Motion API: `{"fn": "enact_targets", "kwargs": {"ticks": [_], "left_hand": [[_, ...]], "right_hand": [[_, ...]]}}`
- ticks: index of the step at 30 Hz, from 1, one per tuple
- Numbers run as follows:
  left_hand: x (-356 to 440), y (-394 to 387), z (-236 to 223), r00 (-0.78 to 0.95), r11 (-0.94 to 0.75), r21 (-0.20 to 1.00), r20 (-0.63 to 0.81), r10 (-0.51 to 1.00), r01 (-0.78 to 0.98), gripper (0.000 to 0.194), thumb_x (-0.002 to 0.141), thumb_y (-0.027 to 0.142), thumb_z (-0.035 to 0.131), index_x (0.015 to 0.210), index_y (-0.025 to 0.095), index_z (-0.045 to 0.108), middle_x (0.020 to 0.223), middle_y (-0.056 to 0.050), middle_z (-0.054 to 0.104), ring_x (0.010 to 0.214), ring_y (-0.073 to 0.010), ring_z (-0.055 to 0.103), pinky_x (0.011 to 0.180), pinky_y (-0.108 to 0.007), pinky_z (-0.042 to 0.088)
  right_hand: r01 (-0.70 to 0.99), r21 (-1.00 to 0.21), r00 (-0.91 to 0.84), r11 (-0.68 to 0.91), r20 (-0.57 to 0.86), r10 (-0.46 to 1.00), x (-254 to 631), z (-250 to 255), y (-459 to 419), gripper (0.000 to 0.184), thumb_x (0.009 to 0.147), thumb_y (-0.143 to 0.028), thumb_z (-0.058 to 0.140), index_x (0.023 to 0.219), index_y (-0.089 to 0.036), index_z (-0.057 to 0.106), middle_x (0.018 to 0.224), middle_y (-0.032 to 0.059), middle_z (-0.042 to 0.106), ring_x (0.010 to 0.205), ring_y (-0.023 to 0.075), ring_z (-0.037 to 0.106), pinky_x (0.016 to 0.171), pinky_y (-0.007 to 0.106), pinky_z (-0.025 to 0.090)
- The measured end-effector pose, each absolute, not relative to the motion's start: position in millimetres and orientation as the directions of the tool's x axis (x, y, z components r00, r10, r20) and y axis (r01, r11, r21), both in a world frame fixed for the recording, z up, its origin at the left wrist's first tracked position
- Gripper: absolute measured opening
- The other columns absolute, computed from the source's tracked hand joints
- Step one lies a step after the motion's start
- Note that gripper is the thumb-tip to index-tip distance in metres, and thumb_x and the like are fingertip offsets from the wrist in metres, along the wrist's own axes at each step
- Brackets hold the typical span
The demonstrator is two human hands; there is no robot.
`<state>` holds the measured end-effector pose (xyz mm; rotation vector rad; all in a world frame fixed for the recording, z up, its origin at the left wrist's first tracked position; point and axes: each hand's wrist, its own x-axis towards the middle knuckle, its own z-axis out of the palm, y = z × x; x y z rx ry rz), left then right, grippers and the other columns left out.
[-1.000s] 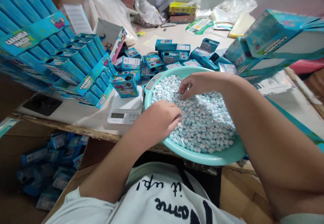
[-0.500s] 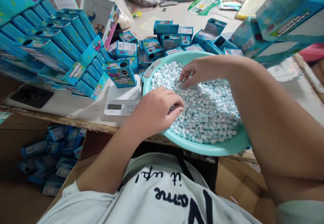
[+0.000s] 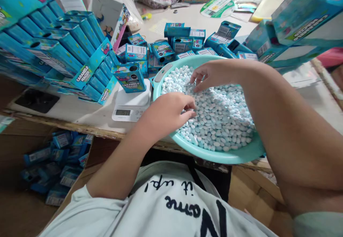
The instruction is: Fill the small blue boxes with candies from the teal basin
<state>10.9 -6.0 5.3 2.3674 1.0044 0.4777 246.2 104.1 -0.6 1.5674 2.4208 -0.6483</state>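
A turquoise basin (image 3: 199, 154) is filled with small white and pale-blue candies (image 3: 214, 122). Over its left rim comes my left hand (image 3: 175, 110), fingers bent and thumb apart from them, the tips touching the candies; I see nothing gripped. My right hand (image 3: 205, 75) reaches in from the right, its curled fingertips resting on the candies with a gap between thumb and fingers. Left of the basin, an upright blue candy box (image 3: 130, 78) with a round hole in its top stands on a white kitchen scale (image 3: 132, 103). The display's digits are blurred.
Display trays of blue boxes (image 3: 85, 74) stand at the left, with larger blue cartons (image 3: 305, 19) at the right. Loose small boxes (image 3: 162, 51) lie behind the basin. Below the table edge, a cardboard carton holds more blue boxes (image 3: 63, 158). A black flat object (image 3: 36, 99) lies left.
My left hand has shifted slightly right over the candies, and its thumb and fingers have parted a little. My right hand has barely moved. The whole view has shifted slightly.
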Motion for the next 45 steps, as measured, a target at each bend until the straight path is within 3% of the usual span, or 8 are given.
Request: {"fn": "enact_targets", "kwargs": {"ticks": [10,16,20,24,28,34,39,45], "left_hand": [[6,-9,-2,0.603,-0.605,0.655,0.274,0.749,0.452,0.021,0.084,0.008,0.066,0.099,0.019,0.076,0.098,-0.001,0.079,0.093,-0.0174,0.071,0.083,-0.027,0.052],[5,-15,-11,0.476,-0.666,0.652,0.485,0.734,0.362,0.014,0.090,0.016,0.068,0.102,0.019,0.075,0.098,-0.003,0.079,0.088,-0.0146,0.072,0.082,-0.025,0.055],[-18,-10,1,0.292,-0.638,0.565,0.585,0.757,0.522,0.015,0.091,0.023,0.068,0.104,0.021,0.075,0.096,-0.002,0.078,0.085,-0.0140,0.071,0.083,-0.026,0.055],[-62,16,31,0.009,-0.442,0.506,0.650,0.760,0.741,0.021,0.092,0.034,0.067,0.107,0.024,0.076,0.097,0.000,0.078,0.084,-0.0169,0.072,0.081,-0.029,0.056],[-92,45,46,-0.018,-0.333,0.464,0.604,0.797,0.821,0.023,0.089,0.037,0.067,0.106,0.025,0.078,0.096,0.000,0.078,0.085,-0.0211,0.072,0.082,-0.034,0.057],[-93,70,28,-0.040,-0.234,0.502,0.477,0.878,0.832,0.029,0.084,0.039,0.069,0.105,0.021,0.080,0.089,-0.003,0.078,0.082,-0.0194,0.073,0.079,-0.029,0.057],[-93,77,27,0.039,-0.219,0.455,0.372,0.927,0.863,0.031,0.082,0.039,0.070,0.106,0.022,0.081,0.093,-0.004,0.079,0.085,-0.0222,0.073,0.080,-0.030,0.056],[-100,78,29,0.067,-0.250,0.443,0.388,0.919,0.861,0.032,0.083,0.042,0.070,0.110,0.027,0.080,0.098,-0.003,0.080,0.085,-0.0220,0.072,0.078,-0.030,0.055]], "right_hand": [[0.913,-0.246,-0.401,0.326,-0.386,0.831,239,7,97,0.059,0.073,-0.065,0.072,0.122,-0.031,0.072,0.107,0.0021,0.076,0.091,0.0271,0.069,0.071,0.035,0.047],[0.910,-0.268,-0.401,0.315,-0.380,0.834,237,8,96,0.055,0.074,-0.061,0.073,0.119,-0.030,0.072,0.111,0.0014,0.075,0.091,0.0253,0.069,0.073,0.033,0.046],[0.910,-0.295,-0.391,0.290,-0.385,0.836,236,11,94,0.051,0.075,-0.057,0.074,0.117,-0.029,0.072,0.111,0.0024,0.076,0.089,0.0245,0.069,0.071,0.032,0.046],[0.898,-0.339,-0.405,0.281,-0.385,0.829,237,10,95,0.052,0.074,-0.053,0.076,0.119,-0.026,0.072,0.113,0.0046,0.076,0.091,0.0260,0.069,0.072,0.033,0.046],[0.880,-0.386,-0.426,0.277,-0.386,0.818,240,7,98,0.053,0.071,-0.047,0.080,0.120,-0.029,0.073,0.111,0.0044,0.077,0.092,0.0287,0.070,0.073,0.036,0.047],[0.887,-0.373,-0.420,0.273,-0.402,0.813,238,15,93,0.055,0.071,-0.047,0.079,0.122,-0.029,0.071,0.117,0.0032,0.076,0.097,0.0278,0.070,0.074,0.033,0.048],[0.898,-0.357,-0.395,0.258,-0.392,0.831,234,15,91,0.057,0.069,-0.048,0.079,0.121,-0.027,0.071,0.117,0.0024,0.076,0.098,0.0261,0.070,0.074,0.030,0.047],[0.905,-0.332,-0.390,0.265,-0.399,0.830,232,18,89,0.057,0.070,-0.049,0.078,0.122,-0.028,0.070,0.118,0.0020,0.075,0.099,0.0258,0.070,0.073,0.029,0.046]]}}
